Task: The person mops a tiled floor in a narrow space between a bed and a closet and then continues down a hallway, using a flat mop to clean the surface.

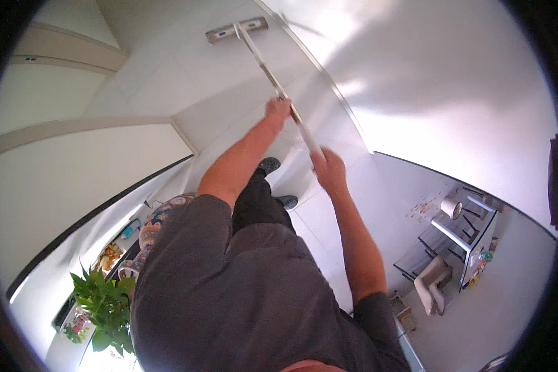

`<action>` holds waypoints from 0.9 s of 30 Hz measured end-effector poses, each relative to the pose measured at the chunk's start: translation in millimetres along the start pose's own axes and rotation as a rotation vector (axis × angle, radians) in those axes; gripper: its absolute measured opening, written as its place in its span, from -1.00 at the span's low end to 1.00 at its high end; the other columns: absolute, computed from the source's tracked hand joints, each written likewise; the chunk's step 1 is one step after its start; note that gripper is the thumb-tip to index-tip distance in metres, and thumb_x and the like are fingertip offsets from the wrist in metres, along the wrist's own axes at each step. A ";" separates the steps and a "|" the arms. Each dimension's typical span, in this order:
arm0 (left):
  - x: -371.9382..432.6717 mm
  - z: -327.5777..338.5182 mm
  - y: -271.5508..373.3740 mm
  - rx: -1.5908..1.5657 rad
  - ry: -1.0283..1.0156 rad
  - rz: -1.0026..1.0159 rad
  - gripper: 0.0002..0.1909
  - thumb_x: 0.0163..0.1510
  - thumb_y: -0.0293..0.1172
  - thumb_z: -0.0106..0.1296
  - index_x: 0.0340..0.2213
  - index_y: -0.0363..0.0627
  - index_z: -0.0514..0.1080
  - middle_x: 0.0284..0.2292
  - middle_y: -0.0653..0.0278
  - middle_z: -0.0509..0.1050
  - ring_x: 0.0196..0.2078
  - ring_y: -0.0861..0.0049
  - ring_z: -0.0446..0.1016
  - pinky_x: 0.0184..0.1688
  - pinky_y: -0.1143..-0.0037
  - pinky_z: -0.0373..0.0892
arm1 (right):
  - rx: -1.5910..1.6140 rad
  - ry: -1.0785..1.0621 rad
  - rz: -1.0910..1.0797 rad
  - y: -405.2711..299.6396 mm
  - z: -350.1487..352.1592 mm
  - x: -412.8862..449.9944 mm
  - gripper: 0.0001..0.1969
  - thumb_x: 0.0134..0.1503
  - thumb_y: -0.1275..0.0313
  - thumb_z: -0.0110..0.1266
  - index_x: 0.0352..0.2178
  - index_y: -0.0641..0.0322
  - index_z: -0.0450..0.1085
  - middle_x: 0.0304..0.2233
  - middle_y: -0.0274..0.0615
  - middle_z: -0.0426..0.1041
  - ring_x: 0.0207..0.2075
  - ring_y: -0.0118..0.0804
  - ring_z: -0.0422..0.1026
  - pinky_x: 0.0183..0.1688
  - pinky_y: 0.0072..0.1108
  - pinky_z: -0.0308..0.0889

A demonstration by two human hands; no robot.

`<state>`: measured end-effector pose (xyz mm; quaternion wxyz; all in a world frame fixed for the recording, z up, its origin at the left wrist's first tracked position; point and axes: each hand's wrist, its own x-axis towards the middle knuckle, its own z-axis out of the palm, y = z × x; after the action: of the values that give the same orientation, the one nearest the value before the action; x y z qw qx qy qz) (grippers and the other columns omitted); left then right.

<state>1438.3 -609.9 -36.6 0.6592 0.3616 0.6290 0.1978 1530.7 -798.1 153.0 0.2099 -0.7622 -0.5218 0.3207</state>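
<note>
Both my hands grip the pole of a flat mop (pixel 267 69). Around the middle of the pole is my left hand (pixel 278 109). My right hand (pixel 329 168) closes on its upper end, nearer my body. The rectangular mop head (pixel 237 30) rests flat on the pale tiled floor (pixel 223 109), well ahead of my feet. Its rim looks grey and fluffy. My dark clogs (pixel 269 165) stand on the tiles below my arms.
A metal strip (pixel 325 72) crosses the floor beside the mop, along a white wall (pixel 446 83). White panels (pixel 88 162) rise at left. Behind me are a leafy plant (pixel 102 302), a large patterned vase (pixel 160 221), a chair (pixel 432 281) and a table (pixel 479 253).
</note>
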 end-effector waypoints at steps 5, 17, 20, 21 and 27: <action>42.9 -31.3 74.5 -0.257 -0.089 0.072 -0.81 -0.03 -0.30 -0.06 -0.44 -0.17 0.38 -0.52 0.28 0.38 -0.49 0.58 0.38 -0.43 0.53 0.40 | 0.008 -0.064 0.224 -7.7 64.4 180.1 -0.60 0.06 0.13 -0.18 -0.45 0.29 0.38 -0.41 0.08 0.42 -0.33 0.14 0.38 -0.22 -0.20 0.25; -55.1 65.3 -126.9 0.722 -0.257 0.022 -0.27 -0.11 -0.10 -0.03 -0.08 -0.44 -0.01 -0.25 -0.27 0.37 -0.17 0.00 0.40 -0.12 0.28 0.34 | -0.006 -0.137 0.428 142.7 79.4 -39.7 -0.52 0.06 0.11 -0.20 -0.60 0.41 0.33 -0.70 0.04 0.33 -0.62 -0.05 0.34 -0.49 -0.29 0.22; -154.9 95.5 -147.5 0.676 -0.549 -0.019 -0.52 -0.06 -0.06 -0.13 -0.45 -0.37 0.41 -0.46 -0.10 0.47 -0.34 0.05 0.46 -0.20 0.24 0.35 | 0.166 -0.219 0.793 161.6 33.9 -166.8 -0.58 0.07 0.12 -0.13 -0.62 0.31 0.29 -0.74 -0.22 0.30 -0.71 -0.43 0.26 -0.66 -0.51 0.17; -175.1 101.5 -162.3 0.565 -0.572 -0.183 -0.55 -0.04 -0.09 -0.13 -0.69 -0.27 0.43 -0.58 0.04 0.48 -0.44 0.19 0.49 -0.32 0.29 0.39 | 0.280 -0.212 0.824 169.6 23.7 -213.3 -0.63 0.07 0.12 -0.10 -0.56 0.25 0.33 -0.74 -0.28 0.29 -0.74 -0.48 0.23 -0.69 -0.58 0.14; -260.0 137.8 -277.2 0.156 -0.352 -0.607 -0.74 -0.13 -0.29 0.00 -0.53 -0.31 0.40 -0.57 0.12 0.46 -0.57 0.39 0.47 -0.54 0.43 0.43 | 0.490 -0.264 1.232 103.5 -37.2 -417.1 -0.58 0.04 0.07 -0.03 -0.58 0.28 0.34 -0.71 -0.28 0.31 -0.65 -0.48 0.28 -0.57 -0.56 0.21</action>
<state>1484.5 -1010.4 -66.6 0.7565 0.2361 0.5978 -0.1210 1521.2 -1223.5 224.1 0.0901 -0.8054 0.0745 0.5811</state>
